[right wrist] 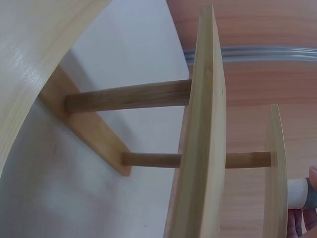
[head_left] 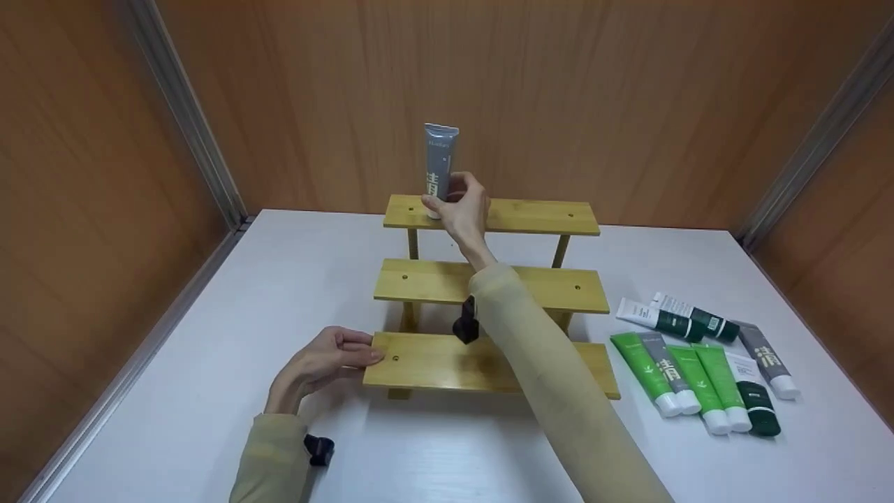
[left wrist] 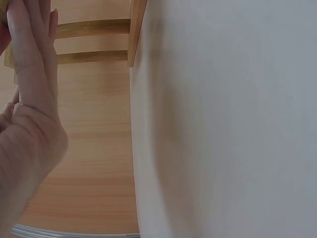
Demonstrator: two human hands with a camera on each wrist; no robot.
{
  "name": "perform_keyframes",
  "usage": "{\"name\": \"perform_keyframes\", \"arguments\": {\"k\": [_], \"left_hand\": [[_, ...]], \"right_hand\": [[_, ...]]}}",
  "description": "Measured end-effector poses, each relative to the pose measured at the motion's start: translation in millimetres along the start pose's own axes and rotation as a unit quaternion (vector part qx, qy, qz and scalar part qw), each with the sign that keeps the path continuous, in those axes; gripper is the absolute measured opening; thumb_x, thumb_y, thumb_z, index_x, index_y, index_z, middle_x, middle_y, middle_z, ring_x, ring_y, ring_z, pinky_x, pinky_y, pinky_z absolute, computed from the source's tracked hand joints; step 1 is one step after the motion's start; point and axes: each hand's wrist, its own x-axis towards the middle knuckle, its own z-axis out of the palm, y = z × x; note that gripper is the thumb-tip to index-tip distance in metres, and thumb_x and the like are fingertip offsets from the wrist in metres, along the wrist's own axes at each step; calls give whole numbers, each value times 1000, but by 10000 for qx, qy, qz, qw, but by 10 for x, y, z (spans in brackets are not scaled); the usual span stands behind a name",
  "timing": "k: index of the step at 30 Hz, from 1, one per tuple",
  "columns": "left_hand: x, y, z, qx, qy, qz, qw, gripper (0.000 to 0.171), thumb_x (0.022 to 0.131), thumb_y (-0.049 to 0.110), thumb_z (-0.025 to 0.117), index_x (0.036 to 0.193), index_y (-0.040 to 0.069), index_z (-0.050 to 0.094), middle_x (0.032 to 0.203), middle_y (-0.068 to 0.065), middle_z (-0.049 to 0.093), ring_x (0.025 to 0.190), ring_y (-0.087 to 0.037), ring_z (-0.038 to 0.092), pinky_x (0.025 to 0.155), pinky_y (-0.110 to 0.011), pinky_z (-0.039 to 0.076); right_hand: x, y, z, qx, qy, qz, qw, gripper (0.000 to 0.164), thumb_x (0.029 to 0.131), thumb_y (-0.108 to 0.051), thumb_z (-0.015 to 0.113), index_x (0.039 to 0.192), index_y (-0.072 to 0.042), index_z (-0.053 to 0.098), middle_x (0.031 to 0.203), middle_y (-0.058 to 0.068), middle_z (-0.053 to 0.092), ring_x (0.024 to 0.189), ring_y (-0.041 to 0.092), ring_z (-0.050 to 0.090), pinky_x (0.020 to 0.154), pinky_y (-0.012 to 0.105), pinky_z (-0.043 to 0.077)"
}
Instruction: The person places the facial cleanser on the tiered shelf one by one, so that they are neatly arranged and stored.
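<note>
At the left end of the top board, a blue-grey tube stands upright with its white cap down, the grip of the right hand closed round its lower part. The left hand pinches the left end of the bottom board. I would hold the rack steady there, settle the cap flat, check the balance, then part the fingers evenly. 8 more tubes lie on the tabletop.
</note>
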Motion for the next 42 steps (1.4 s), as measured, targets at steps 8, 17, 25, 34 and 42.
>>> {"name": "perform_keyframes", "arguments": {"k": [8,17,25,34,42], "left_hand": [[14,4,18,47,66,-25,10000,61,90,14,75,136,-17,49,111,-13,76,93,-15,75,85,-29,63],[50,14,48,127,47,-107,9999,58,90,14,76,134,-15,52,114,-16,75,93,-16,76,85,-30,63],[67,8,44,31,-47,-85,9999,58,90,14,76,134,-16,52,110,-13,76,92,-16,76,85,-30,63],[26,-6,-9,-64,-44,26,10000,62,89,13,76,135,-19,48,102,-7,77,91,-15,75,84,-30,63],[18,1,-26,73,-7,18,10000,62,90,15,76,134,-18,49,104,-8,77,91,-15,75,84,-30,63]], "right_hand": [[2,-6,40,-83,42,-139,9999,42,83,-14,84,119,-6,63,109,11,69,99,20,65,86,30,54],[7,21,30,-264,146,-239,9993,42,84,-12,83,120,-6,63,110,12,69,99,21,65,88,32,55],[-14,44,-31,-374,35,-348,9987,51,82,-13,84,127,-5,60,112,13,69,99,22,63,88,31,54],[-186,77,-356,208,-225,-860,9958,51,80,-6,84,124,2,59,114,19,62,106,36,62,96,41,56],[-535,264,-1200,266,-809,-950,9918,51,82,-1,82,126,7,58,120,25,60,104,25,61,93,30,57]]}}
